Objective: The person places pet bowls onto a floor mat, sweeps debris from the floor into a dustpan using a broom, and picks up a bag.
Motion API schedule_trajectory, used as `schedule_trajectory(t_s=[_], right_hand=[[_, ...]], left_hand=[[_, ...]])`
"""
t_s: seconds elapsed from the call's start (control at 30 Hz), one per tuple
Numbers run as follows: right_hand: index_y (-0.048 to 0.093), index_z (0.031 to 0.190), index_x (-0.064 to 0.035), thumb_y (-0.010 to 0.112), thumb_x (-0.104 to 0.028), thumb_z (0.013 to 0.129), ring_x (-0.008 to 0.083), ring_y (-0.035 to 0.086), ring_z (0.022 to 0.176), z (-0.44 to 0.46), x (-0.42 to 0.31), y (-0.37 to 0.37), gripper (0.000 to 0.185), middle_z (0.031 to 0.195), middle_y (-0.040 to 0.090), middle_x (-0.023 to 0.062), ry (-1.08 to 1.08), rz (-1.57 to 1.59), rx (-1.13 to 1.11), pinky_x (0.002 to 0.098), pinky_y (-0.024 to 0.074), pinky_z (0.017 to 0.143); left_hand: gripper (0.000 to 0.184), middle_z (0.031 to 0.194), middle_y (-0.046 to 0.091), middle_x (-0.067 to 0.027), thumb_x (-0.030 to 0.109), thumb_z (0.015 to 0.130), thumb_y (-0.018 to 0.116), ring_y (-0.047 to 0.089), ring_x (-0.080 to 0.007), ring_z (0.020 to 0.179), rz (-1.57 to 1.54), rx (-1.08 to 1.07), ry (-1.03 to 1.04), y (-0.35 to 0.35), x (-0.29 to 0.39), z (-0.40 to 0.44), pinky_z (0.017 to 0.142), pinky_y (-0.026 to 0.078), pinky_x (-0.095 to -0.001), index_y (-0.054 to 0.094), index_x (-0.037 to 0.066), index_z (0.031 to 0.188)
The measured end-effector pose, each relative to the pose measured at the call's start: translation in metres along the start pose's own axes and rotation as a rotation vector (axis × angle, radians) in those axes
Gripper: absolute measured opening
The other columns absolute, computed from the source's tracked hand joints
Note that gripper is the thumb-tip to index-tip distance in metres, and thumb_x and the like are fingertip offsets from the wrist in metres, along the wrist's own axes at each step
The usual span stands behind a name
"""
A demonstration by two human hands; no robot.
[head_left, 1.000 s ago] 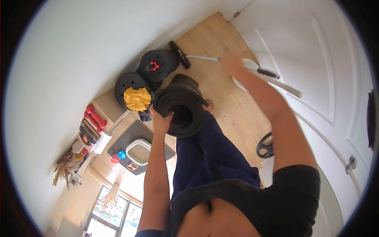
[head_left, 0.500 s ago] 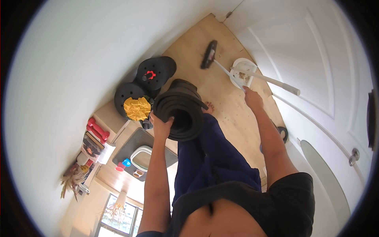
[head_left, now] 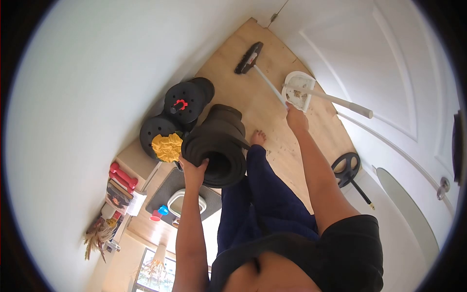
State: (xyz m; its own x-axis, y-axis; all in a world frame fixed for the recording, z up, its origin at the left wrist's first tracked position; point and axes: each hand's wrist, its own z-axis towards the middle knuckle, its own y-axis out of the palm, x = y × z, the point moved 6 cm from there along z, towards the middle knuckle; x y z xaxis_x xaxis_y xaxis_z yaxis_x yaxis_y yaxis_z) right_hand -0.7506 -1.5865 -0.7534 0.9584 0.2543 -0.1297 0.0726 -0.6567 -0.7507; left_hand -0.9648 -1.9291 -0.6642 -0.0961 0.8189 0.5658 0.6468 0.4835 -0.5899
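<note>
My left hand (head_left: 194, 170) grips the rim of a thick rolled-up black mat (head_left: 226, 131), thumb inside the roll and fingers outside. My right hand (head_left: 296, 119) is closed around the pale handle of a broom (head_left: 249, 58). The broom's dark-bristled head rests on or just over the wooden floor near the far corner. Close beyond my right hand lies a white dustpan (head_left: 299, 90) with debris in it, its long handle (head_left: 348, 104) pointing to the right. Bits of dirt are scattered on the floor around my bare foot (head_left: 259, 137).
Dumbbells with black plates (head_left: 185, 102) stand along the left wall, a yellow cloth (head_left: 167, 147) on one. A white door (head_left: 360, 58) borders the right. A black wheel-like plate with a bar (head_left: 346, 169) lies lower right. Pink dumbbells (head_left: 123, 176) and a litter tray (head_left: 176, 202) are left.
The broom head has moved slightly left and towards the far corner, with my right hand shifting left. The mat has swung a little lower in view, still held. My view has shifted.
</note>
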Motion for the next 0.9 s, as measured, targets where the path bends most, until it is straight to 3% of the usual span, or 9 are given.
schedule_trajectory(t_s=[0.03, 0.1, 0.2, 0.3, 0.5, 0.67, 0.8, 0.9], right_hand=[[0.046, 0.124, -0.0253, 0.038, -0.02, 0.089, 0.0341, 0.06, 0.093, -0.003, -0.003, -0.007, 0.037, 0.101, 0.061, 0.0187, 0.04, 0.013, -0.022, 0.046, 0.0469, 0.078], [0.047, 0.124, -0.0236, 0.039, -0.022, 0.089, 0.0337, 0.059, 0.096, 0.039, -0.019, 0.0, 0.037, 0.104, 0.06, 0.0192, -0.1, 0.024, 0.048, 0.0464, 0.046, 0.08], [0.046, 0.125, -0.0208, 0.036, -0.026, 0.089, 0.0333, 0.056, 0.102, 0.092, -0.075, -0.031, 0.037, 0.109, 0.058, 0.0184, -0.003, 0.08, 0.065, 0.0461, 0.0439, 0.085], [0.046, 0.124, -0.0208, 0.034, -0.028, 0.09, 0.0342, 0.055, 0.103, 0.139, -0.075, -0.02, 0.036, 0.11, 0.058, 0.0174, -0.045, 0.102, 0.073, 0.0459, 0.0433, 0.086], [0.046, 0.123, -0.0246, 0.035, -0.025, 0.091, 0.0338, 0.055, 0.102, 0.108, 0.008, 0.01, 0.034, 0.109, 0.059, 0.0152, 0.022, 0.065, -0.011, 0.0452, 0.0437, 0.085], [0.044, 0.126, -0.0269, 0.038, -0.025, 0.09, 0.0348, 0.056, 0.099, 0.019, 0.075, 0.048, 0.036, 0.108, 0.058, 0.0182, 0.141, 0.111, 0.019, 0.0473, 0.044, 0.083], [0.044, 0.127, -0.0273, 0.039, -0.023, 0.09, 0.0355, 0.057, 0.098, -0.017, 0.071, 0.031, 0.037, 0.104, 0.059, 0.0192, 0.173, 0.103, -0.022, 0.0475, 0.0447, 0.081], [0.046, 0.124, -0.0263, 0.038, -0.022, 0.09, 0.0367, 0.057, 0.097, 0.029, 0.039, 0.029, 0.036, 0.104, 0.059, 0.02, -0.006, 0.193, 0.096, 0.0468, 0.0447, 0.081]], left_hand=[[0.082, 0.122, 0.034, -0.0294, 0.013, 0.066, 0.074, 0.037, -0.0408, 0.114, -0.008, 0.001, -0.009, 0.001, -0.002, -0.002, 0.099, 0.031, -0.0414, 0.021, -0.004, 0.126], [0.082, 0.123, 0.034, -0.0292, 0.013, 0.066, 0.074, 0.037, -0.0408, 0.114, -0.002, -0.004, -0.014, 0.0, 0.001, -0.004, 0.099, 0.03, -0.0416, 0.021, -0.003, 0.126], [0.082, 0.123, 0.034, -0.0286, 0.012, 0.066, 0.073, 0.036, -0.0405, 0.115, 0.004, 0.005, -0.022, 0.001, -0.003, -0.005, 0.099, 0.03, -0.0418, 0.021, -0.003, 0.127], [0.081, 0.123, 0.034, -0.0281, 0.012, 0.066, 0.073, 0.036, -0.0399, 0.116, 0.011, 0.01, -0.01, -0.001, -0.009, 0.003, 0.1, 0.029, -0.0418, 0.021, -0.003, 0.127], [0.081, 0.122, 0.036, -0.0269, 0.012, 0.066, 0.073, 0.036, -0.0388, 0.116, -0.01, -0.01, -0.011, -0.003, -0.017, -0.007, 0.1, 0.029, -0.0413, 0.022, -0.002, 0.127], [0.082, 0.121, 0.037, -0.0259, 0.011, 0.065, 0.073, 0.039, -0.0384, 0.115, -0.053, -0.011, 0.001, -0.001, -0.008, -0.008, 0.099, 0.031, -0.0412, 0.022, -0.002, 0.127], [0.081, 0.121, 0.038, -0.0253, 0.01, 0.064, 0.073, 0.04, -0.0375, 0.114, -0.034, 0.024, -0.021, 0.003, -0.006, -0.012, 0.098, 0.032, -0.0408, 0.023, -0.002, 0.126], [0.08, 0.121, 0.039, -0.0249, 0.01, 0.064, 0.073, 0.041, -0.0368, 0.114, -0.03, 0.03, 0.016, 0.005, -0.005, -0.012, 0.098, 0.032, -0.0403, 0.024, -0.002, 0.126]])
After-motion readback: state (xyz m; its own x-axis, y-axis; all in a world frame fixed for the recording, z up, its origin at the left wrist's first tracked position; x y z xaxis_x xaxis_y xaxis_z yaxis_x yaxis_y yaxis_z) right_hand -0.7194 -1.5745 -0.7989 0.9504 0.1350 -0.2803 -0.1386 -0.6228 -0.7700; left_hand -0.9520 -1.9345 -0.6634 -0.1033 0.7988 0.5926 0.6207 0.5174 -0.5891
